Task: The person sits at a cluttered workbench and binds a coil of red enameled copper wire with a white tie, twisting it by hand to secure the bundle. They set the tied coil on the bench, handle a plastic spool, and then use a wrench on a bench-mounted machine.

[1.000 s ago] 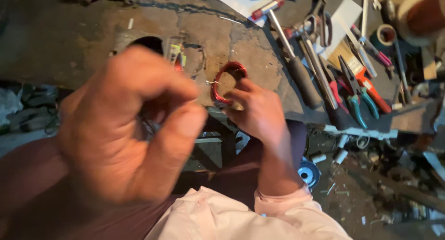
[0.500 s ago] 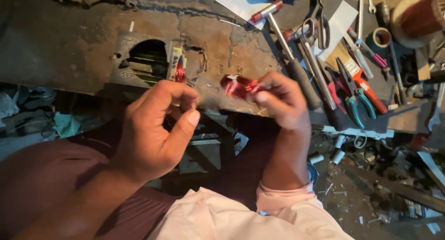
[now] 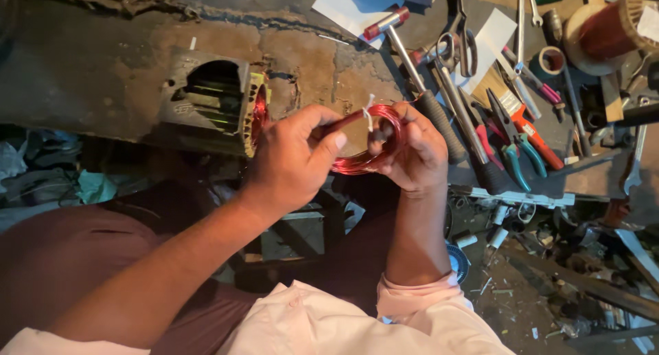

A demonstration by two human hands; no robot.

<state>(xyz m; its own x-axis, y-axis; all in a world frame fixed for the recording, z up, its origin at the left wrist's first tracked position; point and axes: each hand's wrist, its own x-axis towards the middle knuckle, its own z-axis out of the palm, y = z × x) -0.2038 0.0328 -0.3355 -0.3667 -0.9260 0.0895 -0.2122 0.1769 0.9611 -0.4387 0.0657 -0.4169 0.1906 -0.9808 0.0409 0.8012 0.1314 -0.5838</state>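
Both hands grip a red copper wire coil (image 3: pixel 367 146): left hand (image 3: pixel 292 159) pinching its upper edge, right hand (image 3: pixel 412 152) closed around its right side, beside a motor stator (image 3: pixel 213 104)

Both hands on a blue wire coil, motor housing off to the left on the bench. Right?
Not quite: the wire coil is red, not blue, as the head view shows. Left hand and right hand both hold it, and the motor housing sits left on the bench.
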